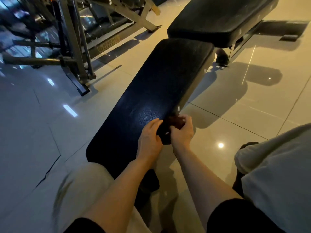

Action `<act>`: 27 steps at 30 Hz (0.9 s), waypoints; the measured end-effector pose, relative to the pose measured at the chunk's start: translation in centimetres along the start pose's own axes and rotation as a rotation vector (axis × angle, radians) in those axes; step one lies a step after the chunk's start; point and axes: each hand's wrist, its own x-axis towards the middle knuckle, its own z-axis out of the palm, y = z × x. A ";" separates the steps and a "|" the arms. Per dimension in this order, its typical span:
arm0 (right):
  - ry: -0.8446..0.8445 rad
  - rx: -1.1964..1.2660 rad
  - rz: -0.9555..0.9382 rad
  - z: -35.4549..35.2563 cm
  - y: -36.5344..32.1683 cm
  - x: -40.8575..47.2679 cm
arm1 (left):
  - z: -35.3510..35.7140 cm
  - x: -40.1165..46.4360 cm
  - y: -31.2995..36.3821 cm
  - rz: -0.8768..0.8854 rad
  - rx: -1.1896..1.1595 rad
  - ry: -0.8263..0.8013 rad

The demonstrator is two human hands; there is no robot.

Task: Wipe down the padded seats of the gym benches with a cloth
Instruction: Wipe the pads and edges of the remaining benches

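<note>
A long black padded bench pad (151,91) runs away from me, with a second black pad (217,15) beyond it. Both my hands meet at the long pad's right edge, near its close end. My left hand (149,140) and my right hand (182,132) hold a dark cloth (175,123) between them. My right hand's fingers curl round the cloth's reddish-brown upper part. My left hand's thumb pinches its dark lower part. Most of the cloth is hidden by the fingers.
A metal gym machine frame (74,52) stands on the left, its foot close to the bench. Glossy tiled floor (244,115) surrounds the bench. My knees in light trousers (276,165) flank the bench's near end.
</note>
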 end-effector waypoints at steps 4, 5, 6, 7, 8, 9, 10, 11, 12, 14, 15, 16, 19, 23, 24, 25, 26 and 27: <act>0.051 -0.012 -0.042 0.2 -3.1 4.1 | 0.0 1.7 0.2 0.002 0.028 0.006; 0.037 -0.064 -0.078 0.2 -3.0 3.9 | 0.2 2.1 0.4 0.006 0.031 0.006; 0.020 -0.108 -0.115 0.2 -2.5 3.3 | 0.5 2.6 0.7 0.008 0.027 0.002; 0.003 -0.124 -0.137 0.0 -1.7 2.7 | 0.7 3.0 1.1 0.010 0.026 0.000; -0.018 -0.122 -0.132 -0.1 -1.3 2.4 | 1.1 3.5 1.5 0.014 0.036 0.002; -0.038 -0.114 -0.107 -0.3 -1.0 2.4 | 1.3 3.8 1.8 0.013 0.051 0.011; -0.049 -0.105 -0.092 -0.5 -1.0 2.7 | 1.5 4.2 2.0 0.003 0.060 0.028; -0.050 -0.100 -0.107 -0.6 -1.4 3.2 | 1.5 4.4 2.1 -0.011 0.059 0.050; -0.042 -0.106 -0.148 -0.8 -1.8 3.8 | 1.6 4.6 2.2 -0.022 0.052 0.072; -0.008 -0.143 -0.251 -0.9 -2.5 4.8 | 1.6 4.6 2.3 -0.028 0.045 0.088; -0.006 -0.176 -0.296 -0.8 -2.6 5.2 | 1.6 4.5 2.3 -0.029 0.045 0.087; -0.015 -0.207 -0.328 -0.8 -2.5 5.5 | 1.7 4.5 2.3 -0.029 0.048 0.083; -0.043 -0.286 -0.320 -1.1 -1.9 6.7 | 2.0 4.4 2.3 -0.038 0.073 0.098; -0.018 -0.329 -0.210 -1.1 -1.2 6.8 | 2.4 4.3 2.5 -0.058 0.076 0.123; -0.014 -0.324 -0.271 -0.7 -1.1 6.2 | 2.5 4.3 2.6 -0.052 0.072 0.120; -0.015 -0.315 -0.322 -0.4 -0.9 5.5 | 2.5 4.2 2.6 -0.046 0.067 0.118; -0.018 -0.314 -0.356 -0.3 -0.9 5.0 | 2.4 4.2 2.6 -0.044 0.066 0.115; -0.024 -0.321 -0.369 -0.4 -0.9 5.1 | 2.4 4.2 2.6 -0.043 0.069 0.112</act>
